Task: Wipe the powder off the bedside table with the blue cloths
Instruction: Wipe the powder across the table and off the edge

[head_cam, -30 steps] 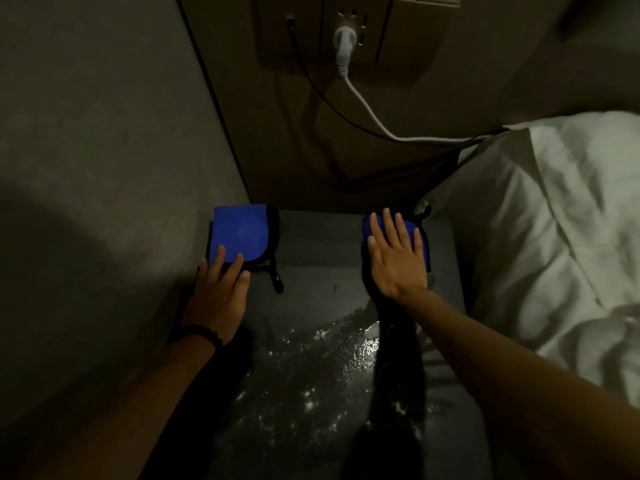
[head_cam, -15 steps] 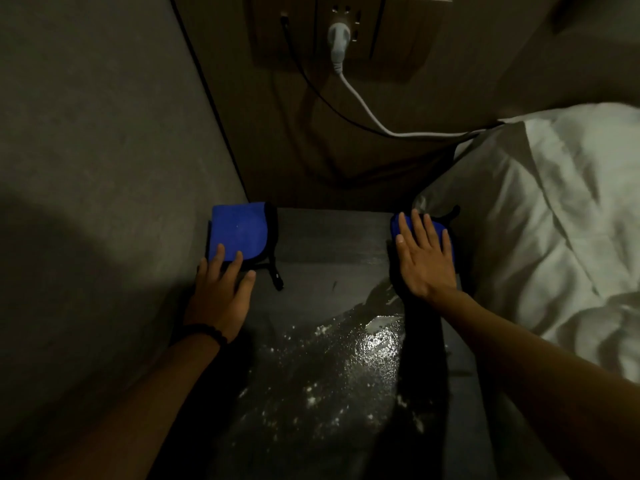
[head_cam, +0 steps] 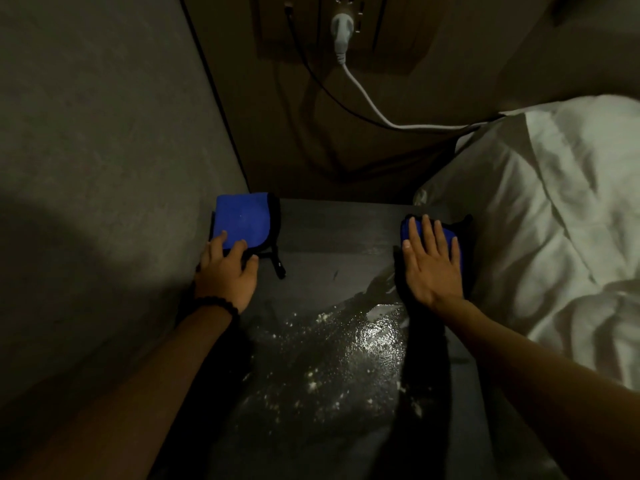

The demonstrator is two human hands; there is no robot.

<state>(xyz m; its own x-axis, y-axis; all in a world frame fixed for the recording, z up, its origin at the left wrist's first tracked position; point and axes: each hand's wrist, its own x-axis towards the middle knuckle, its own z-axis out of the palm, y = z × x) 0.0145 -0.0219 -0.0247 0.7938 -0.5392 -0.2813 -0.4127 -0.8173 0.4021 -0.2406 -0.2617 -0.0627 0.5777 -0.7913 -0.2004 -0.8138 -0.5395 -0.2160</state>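
Note:
The dark bedside table (head_cam: 332, 237) carries white powder (head_cam: 311, 379) scattered over its near middle, with a shiny patch there. A folded blue cloth with black trim (head_cam: 242, 220) lies at the far left corner; my left hand (head_cam: 227, 271) rests flat on its near edge, fingertips on the cloth. A second blue cloth (head_cam: 450, 237) lies at the far right edge, mostly covered by my right hand (head_cam: 431, 263), which presses flat on it with fingers spread.
A grey wall (head_cam: 104, 168) closes the left side. White bedding and a pillow (head_cam: 536, 220) press against the table's right edge. Behind, a white plug (head_cam: 341, 29) sits in a wall socket, its white cable and a black cable running toward the bed.
My right hand has slid its cloth from the far middle of the table to the right edge. My left hand and its cloth have stayed in place.

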